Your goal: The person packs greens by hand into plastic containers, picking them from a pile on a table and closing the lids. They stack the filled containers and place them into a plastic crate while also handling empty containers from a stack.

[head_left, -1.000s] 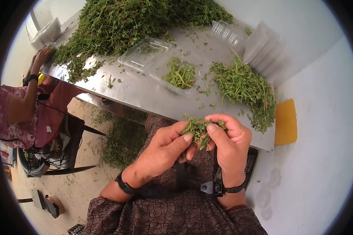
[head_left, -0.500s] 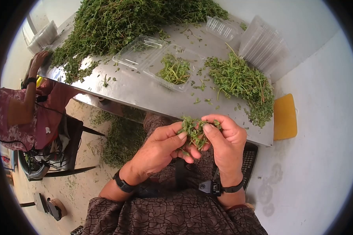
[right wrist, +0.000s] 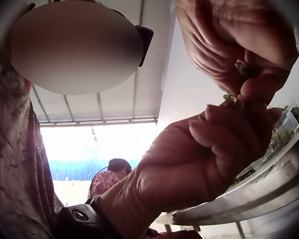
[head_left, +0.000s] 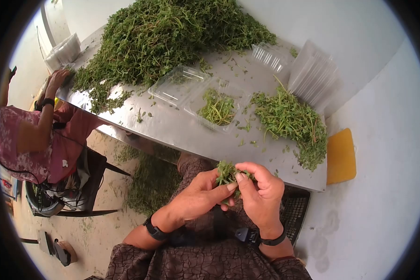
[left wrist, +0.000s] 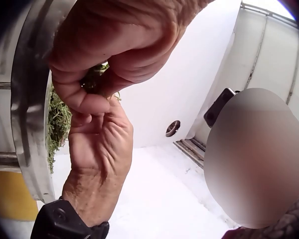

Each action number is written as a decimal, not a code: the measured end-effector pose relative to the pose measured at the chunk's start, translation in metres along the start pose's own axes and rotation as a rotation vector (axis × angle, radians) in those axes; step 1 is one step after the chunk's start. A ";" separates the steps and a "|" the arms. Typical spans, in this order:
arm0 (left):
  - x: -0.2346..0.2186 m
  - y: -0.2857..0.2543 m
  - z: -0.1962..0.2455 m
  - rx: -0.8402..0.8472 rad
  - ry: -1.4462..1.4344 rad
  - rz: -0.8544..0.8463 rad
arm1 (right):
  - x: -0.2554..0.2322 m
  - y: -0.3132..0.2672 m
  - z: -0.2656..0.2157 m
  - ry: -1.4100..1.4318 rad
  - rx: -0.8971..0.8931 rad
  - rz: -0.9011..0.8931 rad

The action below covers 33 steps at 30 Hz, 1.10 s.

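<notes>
Both hands come together over the lap, in front of the table edge, around a small bunch of leafy green sprigs (head_left: 226,171). My left hand (head_left: 199,193) grips the bunch between thumb and curled fingers. Thumb and forefinger of my right hand (head_left: 261,189) pinch the same sprigs from the other side, the two thumbs close together. In the left wrist view the fingers cover most of the greens; only small leaves (right wrist: 230,98) show between the hands in the right wrist view. Beyond them on the table, an open clear plastic clamshell box (head_left: 189,110) contains some greens (head_left: 216,108).
A large heap of greens (head_left: 158,39) covers the back of the metal table (head_left: 163,126). At right lie a smaller pile (head_left: 291,123) and stacked clear boxes (head_left: 314,74). A yellow board (head_left: 341,156) is beside the table end. Another person (head_left: 37,140) sits at left.
The hands have moved lower, toward the body, and slightly closer together, with the sprigs still between them. The head view has shifted, so the table appears lower. The clamshell's contents look the same.
</notes>
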State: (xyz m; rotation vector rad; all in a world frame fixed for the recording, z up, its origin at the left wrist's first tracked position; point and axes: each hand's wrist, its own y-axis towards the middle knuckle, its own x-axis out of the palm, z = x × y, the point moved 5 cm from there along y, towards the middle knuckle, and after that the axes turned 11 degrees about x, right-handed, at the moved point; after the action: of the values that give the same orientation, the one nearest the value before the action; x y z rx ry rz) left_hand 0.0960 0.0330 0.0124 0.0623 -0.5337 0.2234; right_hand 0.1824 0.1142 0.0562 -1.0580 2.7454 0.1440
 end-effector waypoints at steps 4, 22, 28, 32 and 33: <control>-0.003 -0.001 0.007 0.006 0.030 0.023 | 0.003 0.005 0.003 -0.056 -0.121 0.027; -0.029 0.011 0.052 0.196 -0.055 0.162 | 0.020 0.043 -0.025 0.221 -0.116 -0.131; -0.047 0.024 0.069 0.281 0.032 0.267 | 0.019 0.064 -0.022 0.270 -0.088 -0.150; -0.056 0.036 0.081 0.318 0.111 0.350 | 0.011 0.076 -0.014 0.298 -0.049 -0.156; -0.058 0.041 0.081 0.315 0.112 0.352 | 0.010 0.078 -0.011 0.284 -0.037 -0.160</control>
State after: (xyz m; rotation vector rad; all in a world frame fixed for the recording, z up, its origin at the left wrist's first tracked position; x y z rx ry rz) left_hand -0.0021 0.0522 0.0530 0.2616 -0.3915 0.6509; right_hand 0.1215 0.1637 0.0665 -1.4009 2.8957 0.0218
